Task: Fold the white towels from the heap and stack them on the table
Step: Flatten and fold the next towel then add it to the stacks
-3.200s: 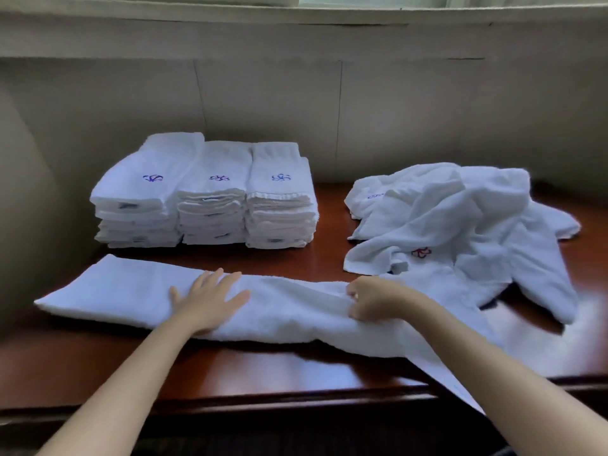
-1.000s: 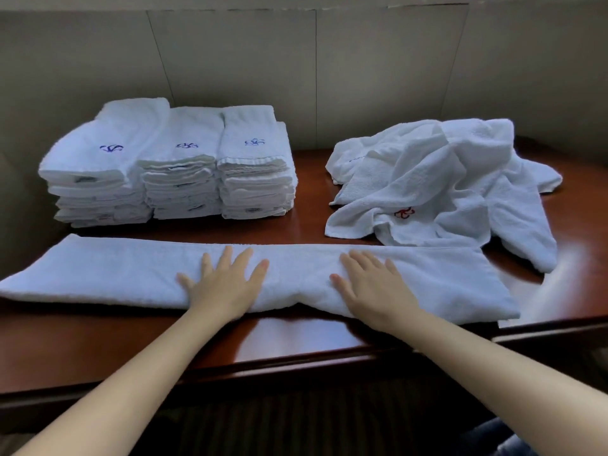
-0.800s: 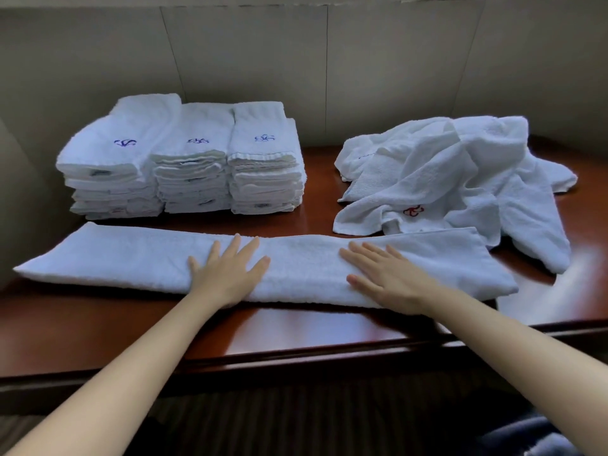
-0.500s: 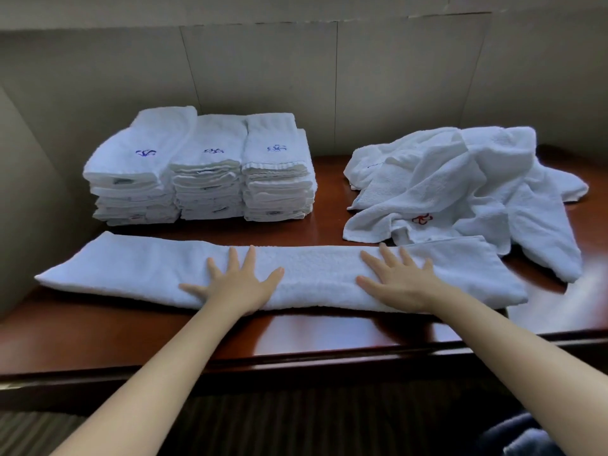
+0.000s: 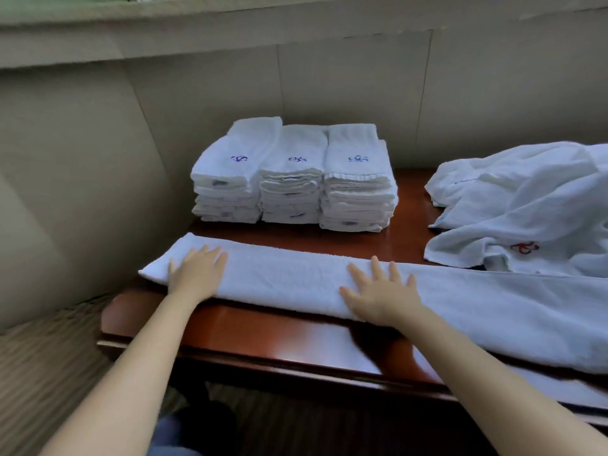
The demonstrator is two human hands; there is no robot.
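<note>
Towel: long folded strip [image 5: 296, 279] on the tabletop [image 5: 269, 330], long axis left to right along the front edge.
Left hand [image 5: 197, 274]: flat, fingers straight, pressing the strip's left end.
Right hand [image 5: 381, 294]: flat, fingers spread, mid-strip.
Stacks [image 5: 292, 179]: three, behind.
Heap [image 5: 526, 209]: right.

Long folded towel [image 5: 296, 278] flat, 3 stacks [image 5: 292, 179], rumpled heap [image 5: 526, 209]

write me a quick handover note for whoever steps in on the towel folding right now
Left hand: open, flat on the left end of the long folded towel.
Right hand: open, flat near the towel's middle.
The towel lies as a long strip along the front edge of the table.
Done: three stacks of folded towels stand at the back left.
Left: fold this strip down to stack size and put it on a stack, then work through the heap at the right.
</note>
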